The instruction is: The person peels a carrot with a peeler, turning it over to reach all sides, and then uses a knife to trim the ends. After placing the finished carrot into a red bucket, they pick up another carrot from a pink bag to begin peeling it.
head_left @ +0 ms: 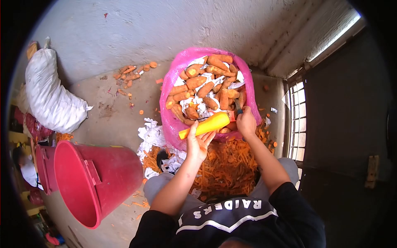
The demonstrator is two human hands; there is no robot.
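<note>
A smooth, bright yellow-orange peeled carrot [211, 125] lies slantwise across my left hand [197, 145], thumb over its narrow end and fingers beneath. The thick end points toward my right hand [246, 123], which is closed around a small tool with a dark end [238, 108]; the rest of it is hidden in my fist. Both hands are over the near edge of a pink mesh sack [168, 124], rolled open. Inside the sack, unpeeled carrots [195, 82] lie among crumpled white paper. Below my hands, a heap of orange peelings [225, 165] spreads between my legs.
A large red bucket [99, 177] lies tilted at the left, mouth toward me. Farther left, a full white sack [53, 89] leans by the wall. Carrot pieces [131, 74] are scattered on the floor. At the right are a barred opening [297, 120] and a dark door [347, 115].
</note>
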